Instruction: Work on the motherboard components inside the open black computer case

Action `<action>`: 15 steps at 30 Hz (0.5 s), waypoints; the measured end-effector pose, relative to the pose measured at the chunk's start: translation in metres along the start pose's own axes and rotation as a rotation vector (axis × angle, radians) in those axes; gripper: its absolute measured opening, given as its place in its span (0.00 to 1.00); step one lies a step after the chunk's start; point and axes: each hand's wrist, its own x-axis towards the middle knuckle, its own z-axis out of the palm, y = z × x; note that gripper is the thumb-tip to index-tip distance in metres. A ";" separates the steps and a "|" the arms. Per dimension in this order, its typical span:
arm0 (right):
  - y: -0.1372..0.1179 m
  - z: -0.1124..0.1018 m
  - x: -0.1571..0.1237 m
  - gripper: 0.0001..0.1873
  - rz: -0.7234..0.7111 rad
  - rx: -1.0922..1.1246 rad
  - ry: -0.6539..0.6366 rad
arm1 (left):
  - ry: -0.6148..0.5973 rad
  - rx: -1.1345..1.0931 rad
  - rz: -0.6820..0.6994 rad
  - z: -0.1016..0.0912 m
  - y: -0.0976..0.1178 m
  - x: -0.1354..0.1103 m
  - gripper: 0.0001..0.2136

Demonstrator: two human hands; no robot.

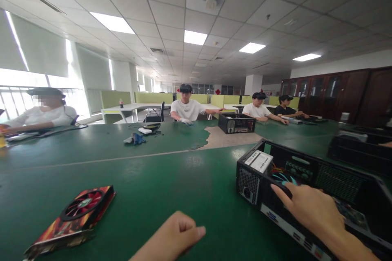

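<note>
Black computer case (335, 179) is partly hidden by the right hand (315, 210).

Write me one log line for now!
left hand: curled, thumb out | right hand: on near edge of case | graphics card: on table, at left

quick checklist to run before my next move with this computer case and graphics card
1. Computer case open: ok, its inside shows.
2. Right hand on the case: ok, at its near upper edge.
3. Left hand free: cannot tell; it is curled, nothing seen in it.
4. Graphics card apart from the case: ok, lying fan up on the green table.
5. Power supply screwed tight: cannot tell.
</note>
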 end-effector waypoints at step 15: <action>0.008 0.000 -0.018 0.30 -0.089 -0.016 0.013 | 0.138 0.220 0.168 0.001 0.065 0.054 0.17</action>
